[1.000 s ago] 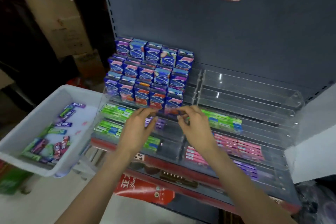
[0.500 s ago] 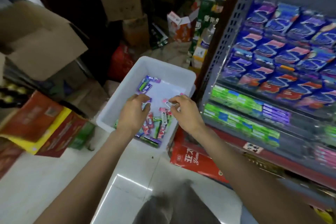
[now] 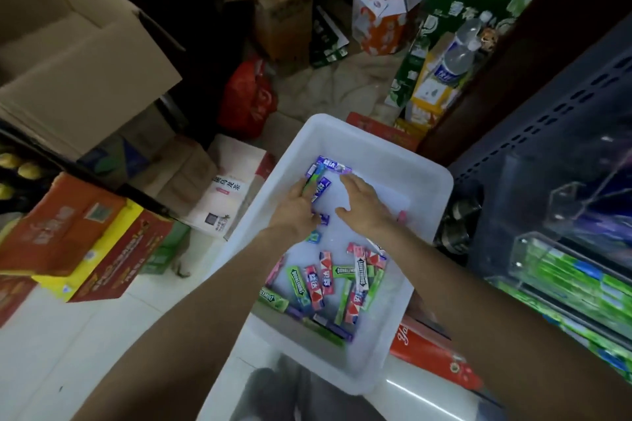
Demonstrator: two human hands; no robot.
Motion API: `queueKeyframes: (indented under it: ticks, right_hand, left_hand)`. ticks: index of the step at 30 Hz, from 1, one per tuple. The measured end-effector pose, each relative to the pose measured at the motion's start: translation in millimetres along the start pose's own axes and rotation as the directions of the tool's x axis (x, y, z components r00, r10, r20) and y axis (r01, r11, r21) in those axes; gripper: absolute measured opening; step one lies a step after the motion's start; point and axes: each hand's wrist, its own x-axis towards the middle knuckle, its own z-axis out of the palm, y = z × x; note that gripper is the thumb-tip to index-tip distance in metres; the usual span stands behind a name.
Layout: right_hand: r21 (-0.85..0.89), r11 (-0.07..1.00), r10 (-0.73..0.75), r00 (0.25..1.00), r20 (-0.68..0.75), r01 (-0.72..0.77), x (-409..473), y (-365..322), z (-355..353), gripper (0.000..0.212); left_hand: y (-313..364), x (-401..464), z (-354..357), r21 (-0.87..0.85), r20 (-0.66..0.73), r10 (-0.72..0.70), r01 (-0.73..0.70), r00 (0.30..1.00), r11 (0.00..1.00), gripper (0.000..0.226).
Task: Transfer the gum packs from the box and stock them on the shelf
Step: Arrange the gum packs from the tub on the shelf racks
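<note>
box: white rectangular plastic tub [image 3: 429, 181] on the floor, beside the dark metal shelf unit [image 3: 561, 133] at right
gum, far end: small cluster of purple and green foil stick packs [image 3: 321, 177] against the far wall of the tub, under both hands
gum, near end: loose heap of green, red-pink and purple stick packs [image 3: 328, 280], criss-crossed, some stacked on each other
left hand: left hand [image 3: 295, 207] down in the tub, fingers curled on a green pack and a purple pack lying beside it; looks like a gather-grip, can't tell if they are lifted off the bottom
right hand: right hand [image 3: 362, 201] flat-ish, fingers mostly straight, fingertips at the purple pack at the far wall; nothing clearly in it, palm side hidden
shelf: clear acrylic trays [image 3: 564, 249] at right edge, green packs already lined up in them; well apart from the hands
step: judged as picking up a batch of purple packs from the far end, stocking not finished, plenty left in tub
risk 1: slick thin packs gripped several at once, one may slide out on the lift, fall back or onto the floor
risk 2: green pack caught in with purple ones, ends up in the wrong tray row
risk 3: carry to the shelf crosses the tub rim, low swing could clip it and knock packs loose
</note>
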Motion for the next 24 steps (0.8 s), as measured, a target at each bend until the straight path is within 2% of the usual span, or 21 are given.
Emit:
queueKeyframes:
  ticks: [2, 6, 11, 16, 20, 24]
  right_hand:
    - [-0.047, 0.999, -0.014, 0.999, 0.038, 0.016, 16, 3, 4, 0.073]
    - [-0.143, 0.989, -0.018, 0.996, 0.087, 0.031, 36, 9, 12, 0.075]
    - [-0.266, 0.963, 0.022, 0.997, -0.068, -0.039, 24, 20, 20, 0.067]
    - [-0.211, 0.955, 0.152, 0.955, -0.255, -0.208, 3, 23, 26, 0.05]
    - [-0.169, 0.952, 0.21, 0.946, -0.247, -0.256, 25, 26, 16, 0.042]
    - [-0.131, 0.95, 0.243, 0.935, -0.258, -0.283, 41, 28, 19, 0.034]
  left_hand:
    - [-8, 8, 11, 0.001, 0.032, -0.001, 0.001, 0.999, 1.0, 0.079]
    - [-15, 16, 23, 0.167, 0.005, 0.046, -0.046, 0.999, 0.985, 0.078]
    - [-14, 20, 29, 0.207, -0.044, 0.13, -0.118, 0.991, 0.971, 0.075]
    - [-14, 31, 27, 0.064, -0.078, 0.26, -0.256, 0.962, 0.965, 0.075]
    - [-17, 45, 26, -0.106, -0.123, 0.314, -0.327, 0.941, 0.939, 0.072]
    - [-5, 54, 20, -0.164, -0.222, 0.26, -0.299, 0.94, 0.94, 0.052]
